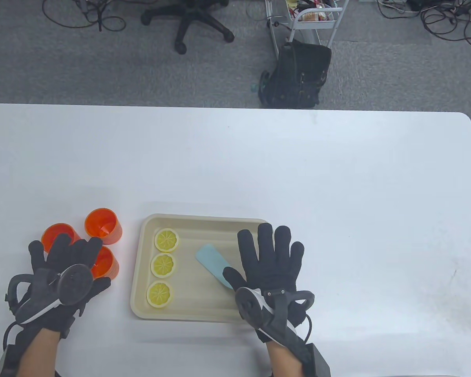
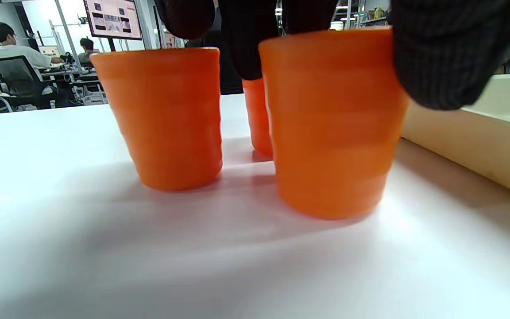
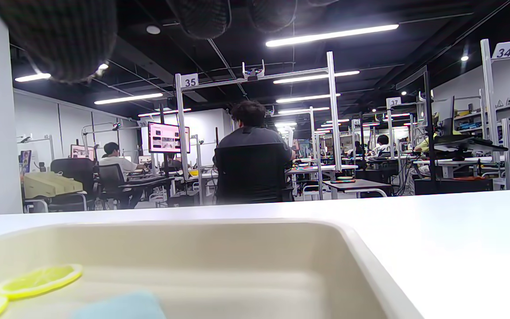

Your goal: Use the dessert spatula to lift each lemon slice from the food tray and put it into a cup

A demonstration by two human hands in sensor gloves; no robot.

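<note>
Reaching for the pale-blue flat dessert spatula (image 1: pixel 214 264) in the beige tray (image 1: pixel 204 220): your right hand (image 1: pixel 269 261) is hovering, fingers spread, gripping nothing. Next, you're pinching its handle.

We see a cream food tray (image 1: pixel 138 271) on a white counter (image 1: pixel 337 188). Inside it lie three yellow lemon slices (image 1: pixel 163 265) with paler rims, and a light blue spatula (image 1: pixel 214 266). Beside the tray stand three orange cups (image 1: pixel 103 225). Both gloves, left hand (image 1: pixel 64 279) and right hand (image 1: pixel 270 267), are black with grey-and-white trackers.
</note>
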